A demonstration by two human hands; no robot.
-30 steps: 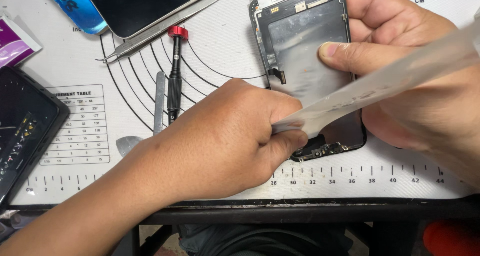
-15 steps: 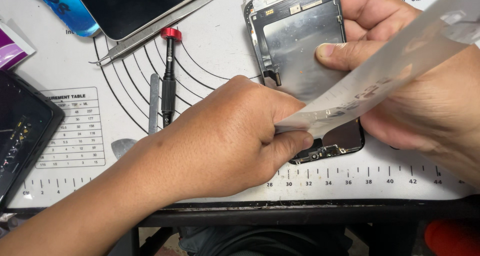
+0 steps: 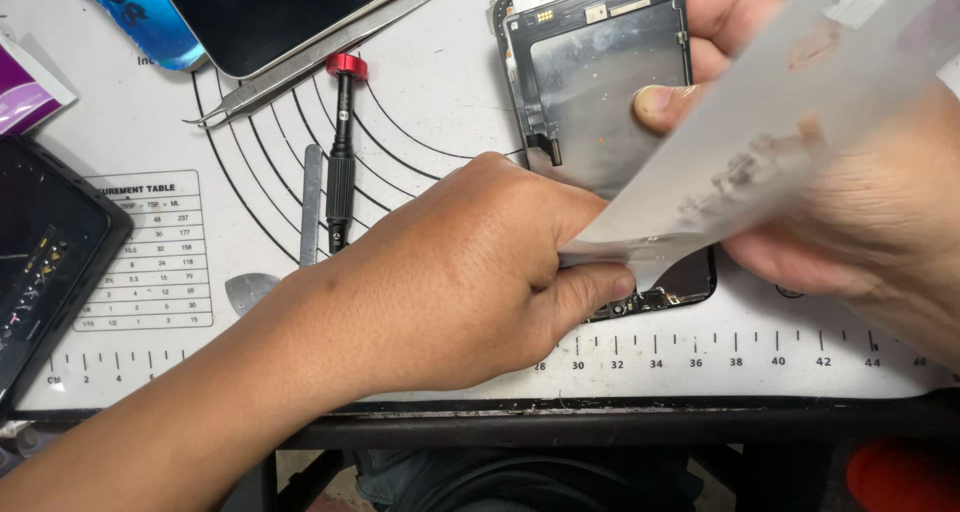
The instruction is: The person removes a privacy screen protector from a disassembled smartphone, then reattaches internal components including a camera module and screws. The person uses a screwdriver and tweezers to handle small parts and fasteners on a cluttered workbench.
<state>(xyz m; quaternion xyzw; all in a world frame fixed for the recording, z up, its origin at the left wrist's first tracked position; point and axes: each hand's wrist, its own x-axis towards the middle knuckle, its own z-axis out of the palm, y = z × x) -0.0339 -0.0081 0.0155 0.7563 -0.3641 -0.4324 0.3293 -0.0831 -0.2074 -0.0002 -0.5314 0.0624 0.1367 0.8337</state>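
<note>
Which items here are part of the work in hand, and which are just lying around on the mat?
In use:
- left hand, pinching the clear film strip
- right hand, thumb on the phone screen assembly

Lying about:
- red-capped screwdriver
- tweezers
- metal spudger
- triangular pick
- dark phone at top
- dark tray at left

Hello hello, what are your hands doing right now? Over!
Left hand pinching clear film at its lower end. Right hand holding phone screen, thumb on its back. Film covers part of the screen.
</note>
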